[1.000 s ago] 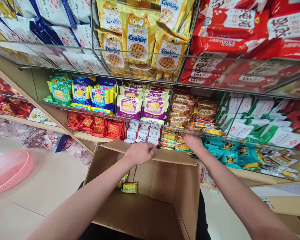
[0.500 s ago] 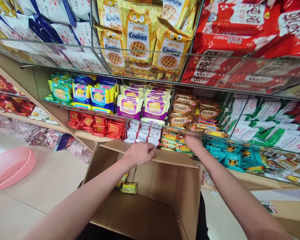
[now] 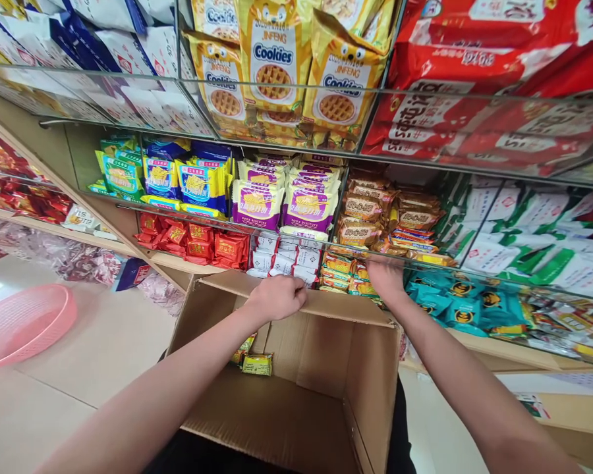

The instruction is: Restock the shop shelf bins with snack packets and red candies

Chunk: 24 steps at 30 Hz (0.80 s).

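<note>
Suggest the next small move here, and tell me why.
Perhaps use the right hand to nudge the yellow-orange packets straight: it is just beside them, fingertips hidden, while the left hand grips the upper edge of the cardboard box.

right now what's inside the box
At least two yellow packets lie inside the box. The left forearm covers part; anything behind it can't be seen.

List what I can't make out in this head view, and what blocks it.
All in the head view:
Whatever the right hand might hold: hidden by the hand itself and the shelf edge.
Part of the back packet in the box: hidden by the left forearm.
Pink basket's left side: cut off by the picture's left edge.
Small print on the front packet: too small.
</note>
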Available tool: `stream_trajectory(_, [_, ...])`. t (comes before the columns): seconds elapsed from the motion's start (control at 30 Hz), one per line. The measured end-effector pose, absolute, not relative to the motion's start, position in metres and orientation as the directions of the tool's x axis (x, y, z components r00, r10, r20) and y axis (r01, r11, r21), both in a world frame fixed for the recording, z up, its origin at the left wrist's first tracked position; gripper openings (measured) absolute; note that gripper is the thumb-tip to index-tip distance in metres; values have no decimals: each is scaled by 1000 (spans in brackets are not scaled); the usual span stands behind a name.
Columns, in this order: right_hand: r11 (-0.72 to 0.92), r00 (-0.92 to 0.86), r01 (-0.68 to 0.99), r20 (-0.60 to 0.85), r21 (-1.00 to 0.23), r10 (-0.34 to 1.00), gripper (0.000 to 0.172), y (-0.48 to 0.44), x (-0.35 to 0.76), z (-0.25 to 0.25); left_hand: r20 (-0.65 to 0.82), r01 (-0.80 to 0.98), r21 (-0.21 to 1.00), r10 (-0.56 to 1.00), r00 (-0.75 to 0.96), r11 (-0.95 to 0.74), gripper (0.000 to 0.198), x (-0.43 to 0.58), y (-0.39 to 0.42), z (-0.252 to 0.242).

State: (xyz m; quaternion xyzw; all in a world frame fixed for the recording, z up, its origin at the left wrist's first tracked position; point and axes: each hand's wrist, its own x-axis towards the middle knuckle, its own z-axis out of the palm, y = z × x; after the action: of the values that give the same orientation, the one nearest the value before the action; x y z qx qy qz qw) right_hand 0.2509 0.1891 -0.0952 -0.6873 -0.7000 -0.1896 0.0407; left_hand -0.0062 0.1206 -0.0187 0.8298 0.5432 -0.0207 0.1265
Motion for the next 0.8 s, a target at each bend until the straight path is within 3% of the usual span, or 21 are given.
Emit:
stream_trajectory(0.4, [-30, -11, 986, 247, 161, 969, 36, 175, 244, -87, -214, 914, 208, 896, 389, -347, 38, -4, 123, -17])
stream_trajectory(0.6, [155, -188, 980, 331, 124, 925, 40, 147, 253, -85, -203, 908, 208, 893, 403, -363, 38, -5, 122, -19])
stream_trajectory(0.8, [276, -302, 951, 232, 139, 925, 38, 148, 260, -82, -189, 906, 205, 894, 407, -369, 38, -5, 122, -19])
